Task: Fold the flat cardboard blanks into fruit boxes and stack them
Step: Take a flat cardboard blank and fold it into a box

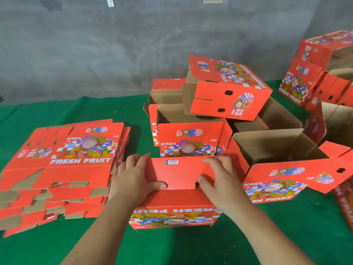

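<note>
Both hands — left hand [133, 176], right hand [219, 178] — press flat, fingers straight, on the box's [172, 203] bottom flap [177, 173] (flat blanks [63, 169] lie left).

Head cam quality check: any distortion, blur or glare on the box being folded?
Head view: wide-angle bowing curves the green table edge and tilts boxes near the right border; light is soft and even, shadows faint, no glare; the box being folded and both hands, left hand, right hand, look fairly sharp; the print is slightly soft, the barcode label unreadable.
</note>
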Demonstrator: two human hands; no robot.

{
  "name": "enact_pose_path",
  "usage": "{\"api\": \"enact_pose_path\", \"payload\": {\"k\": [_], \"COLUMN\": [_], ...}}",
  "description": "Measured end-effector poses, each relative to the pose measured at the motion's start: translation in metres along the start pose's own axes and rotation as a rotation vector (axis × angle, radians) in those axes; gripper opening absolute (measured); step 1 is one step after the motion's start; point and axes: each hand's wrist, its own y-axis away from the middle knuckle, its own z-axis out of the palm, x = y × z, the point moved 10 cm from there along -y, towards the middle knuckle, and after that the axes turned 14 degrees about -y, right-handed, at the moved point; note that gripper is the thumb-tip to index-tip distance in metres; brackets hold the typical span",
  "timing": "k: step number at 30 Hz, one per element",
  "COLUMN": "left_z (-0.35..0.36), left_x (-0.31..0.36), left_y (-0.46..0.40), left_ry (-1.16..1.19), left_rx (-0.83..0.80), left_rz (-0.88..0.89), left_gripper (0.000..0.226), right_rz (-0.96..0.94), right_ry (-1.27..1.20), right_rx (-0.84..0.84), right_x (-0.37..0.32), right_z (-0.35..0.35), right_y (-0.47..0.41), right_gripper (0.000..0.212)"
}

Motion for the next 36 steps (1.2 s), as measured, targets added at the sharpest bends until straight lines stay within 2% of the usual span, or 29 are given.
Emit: {"api": "enact_pose_path", "payload": {"k": [3,6,13,15,17,19,21,23,27,29,33,34,36], "left_z": [0.002,0.003,0.005,0.005,0.001,0.006,0.022,0.034,-0.006,-0.028,-0.059,-0.064,-0.073], "left_x": [-0.002,0.003,0.003,0.003,-0.003,-0.023,-0.042,-0.044,-0.051,-0.052,-0.055,-0.054,-0.052], "left_y": [0.005,0.011,0.015,0.015,0.014,0.013,0.021,0.032,0.045,0.052,0.059,0.06,0.062], "left_ry": [0.034,0.029,0.076,0.135,0.4,0.694,0.805,0.966,1.027,1.085,1.208,1.281,1.443], "left_rx": [0.035,0.049,0.032,0.033,0.045,0.029,-0.09,-0.177,0.06,0.143,0.269,0.278,0.299], "left_rz": [0.011,0.043,0.065,0.089,0.038,-0.139,-0.346,-0.448,-0.48,-0.51,-0.525,-0.505,-0.401], "left_gripper": [0.116,0.114,0.1,0.097,0.092,0.084,0.06,0.045,0.042,0.039,0.023,0.021,0.028], "right_rz": [0.04,0.108,0.156,0.149,0.172,0.268,0.437,0.53,0.496,0.481,0.418,0.413,0.282], "right_ry": [0.091,0.213,0.368,0.344,0.176,-0.107,-0.393,-0.502,-0.634,-0.734,-0.83,-0.888,-1.066], "right_rx": [-0.014,-0.044,-0.05,-0.055,-0.049,0.029,0.106,0.072,0.037,0.046,0.044,0.09,0.044], "right_x": [0.001,0.01,0.009,0.01,0.015,0.027,0.041,0.046,0.025,0.0,-0.033,-0.039,-0.049], "right_z": [0.013,0.018,0.02,0.022,0.021,0.012,0.005,0.008,-0.006,-0.019,-0.035,-0.041,-0.057], "right_y": [0.004,0.005,-0.001,0.0,0.001,0.0,0.004,0.008,0.004,0.001,0.004,0.003,0.007], "right_gripper": [0.078,0.093,0.094,0.093,0.09,0.085,0.076,0.058,0.023,0.015,0.026,0.029,0.032]}}
